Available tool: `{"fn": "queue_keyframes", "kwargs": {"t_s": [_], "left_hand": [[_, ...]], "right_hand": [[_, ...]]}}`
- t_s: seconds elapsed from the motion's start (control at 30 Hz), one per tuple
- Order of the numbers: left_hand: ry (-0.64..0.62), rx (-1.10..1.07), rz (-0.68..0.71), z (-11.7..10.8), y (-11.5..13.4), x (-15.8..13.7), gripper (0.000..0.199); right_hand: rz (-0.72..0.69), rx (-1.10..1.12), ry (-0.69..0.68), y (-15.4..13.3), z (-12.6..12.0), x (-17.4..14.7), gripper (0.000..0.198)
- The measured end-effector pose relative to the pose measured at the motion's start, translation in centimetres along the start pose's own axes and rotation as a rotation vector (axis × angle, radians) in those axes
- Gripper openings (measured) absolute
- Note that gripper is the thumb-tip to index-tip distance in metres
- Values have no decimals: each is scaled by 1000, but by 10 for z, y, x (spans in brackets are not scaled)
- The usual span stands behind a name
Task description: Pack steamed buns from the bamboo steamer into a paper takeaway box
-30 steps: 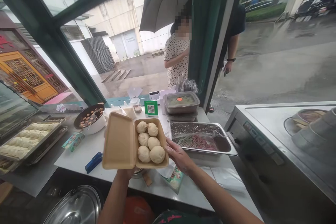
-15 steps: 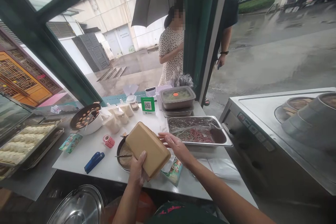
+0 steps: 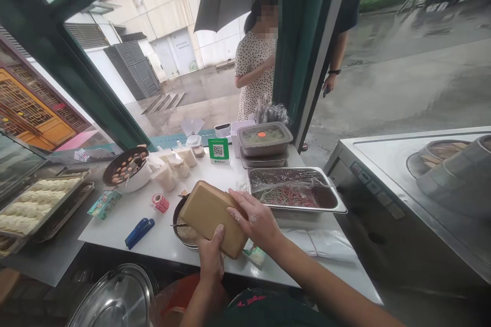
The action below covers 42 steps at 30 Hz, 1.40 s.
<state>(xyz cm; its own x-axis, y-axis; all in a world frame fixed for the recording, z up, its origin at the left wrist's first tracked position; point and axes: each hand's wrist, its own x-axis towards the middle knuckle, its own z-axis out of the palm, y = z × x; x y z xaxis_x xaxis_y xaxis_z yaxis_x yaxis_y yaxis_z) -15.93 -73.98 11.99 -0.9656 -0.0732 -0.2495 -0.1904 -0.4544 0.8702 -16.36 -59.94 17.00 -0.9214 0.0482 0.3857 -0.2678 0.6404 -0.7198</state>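
A closed brown takeaway box [image 3: 215,214] is tilted above the near part of the white counter. My left hand [image 3: 211,255] grips its near edge, thumb on the upper face and the other fingers hidden beneath. My right hand [image 3: 257,217] lies on the box's right side with its fingers stretched out over the surface. White powder marks the fingers. Partly behind the box is a round dark pan [image 3: 184,232] with a mesh-like inside and a thin handle across it. A green printed packet [image 3: 255,255] shows below my right hand.
A blue stapler [image 3: 139,233], a red-and-white roll [image 3: 160,203] and a pot of eggs [image 3: 126,167] lie to the left. A film-covered steel tray [image 3: 295,191] stands right, near stacked lidded containers [image 3: 264,138]. Steamers [image 3: 456,168] sit far right. Two people stand outside.
My right hand has come from beside the box onto its upper face. The box has turned slightly, and my left hand has shifted a little to the right. The view has moved slightly.
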Motion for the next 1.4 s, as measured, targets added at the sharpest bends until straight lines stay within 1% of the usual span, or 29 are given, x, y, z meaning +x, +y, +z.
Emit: {"fn": "queue_keyframes", "kwargs": {"t_s": [0.1,0.17,0.3,0.47,0.77,0.97,1.1,1.3,1.4], "left_hand": [[37,15,34,3,-1,-2,69],[58,33,59,3,-2,-3,69],[113,97,114,2,-3,-2,69],[151,133,130,-2,-5,-2,70],[126,153,137,-7,-5,-3,67],[150,161,153,-9,-5,-1,69],[129,160,180,-12,-6,1,71],[114,190,192,-12,-6,1,70],[106,212,191,-12,-5,1,69]], "right_hand": [[-33,-49,10,-2,3,-1,45],[-39,-53,9,-3,5,-2,43],[-18,4,4,-5,5,-1,35],[-52,88,40,-6,6,-1,30],[-65,76,37,-12,6,0,29],[-43,158,2,-12,5,1,30],[4,226,-36,-13,5,3,28],[4,231,26,-15,7,1,29],[32,242,11,-16,7,1,28]]}}
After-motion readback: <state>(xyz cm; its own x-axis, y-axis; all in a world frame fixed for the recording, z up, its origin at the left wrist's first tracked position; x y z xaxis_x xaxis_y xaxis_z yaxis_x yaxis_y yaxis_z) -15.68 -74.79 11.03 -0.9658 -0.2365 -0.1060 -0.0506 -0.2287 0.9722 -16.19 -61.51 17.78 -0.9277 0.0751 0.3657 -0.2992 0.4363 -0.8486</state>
